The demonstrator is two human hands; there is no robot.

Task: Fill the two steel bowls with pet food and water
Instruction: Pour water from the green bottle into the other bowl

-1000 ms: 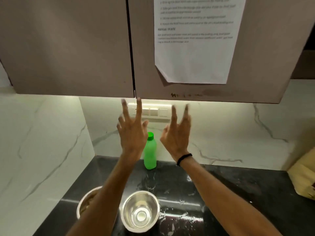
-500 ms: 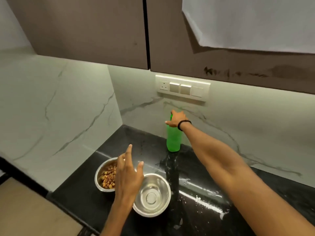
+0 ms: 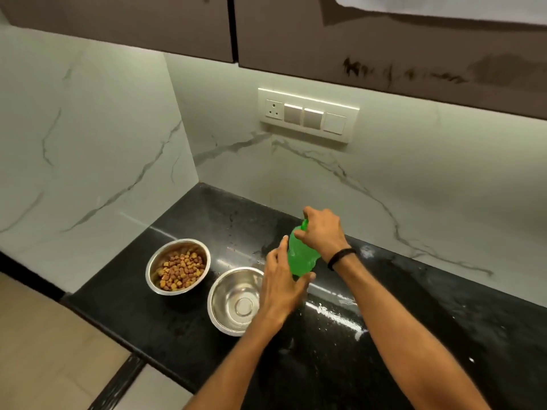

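Observation:
Two steel bowls stand on the black counter (image 3: 414, 335). The left steel bowl (image 3: 154, 267) holds brown and yellow pet food (image 3: 182, 270). The right steel bowl (image 3: 228, 303) shows only a bare shiny bottom. A green bottle (image 3: 299, 258) is held just right of that bowl. My left hand (image 3: 281, 288) wraps its lower body, fingers curled around it. My right hand (image 3: 322, 232), with a black wristband, grips the bottle's top, so the cap is mostly hidden.
White marble walls meet in a corner behind the bowls. A switch panel (image 3: 307, 115) sits on the back wall under brown wall cabinets (image 3: 148, 22). The counter is wet and glossy to the right of the bottle. The counter's front edge runs at lower left, with floor beyond.
My right hand has brought the bottle from the back wall toward the bowls. My left hand has risen from over the bowls and closed on the bottle's body.

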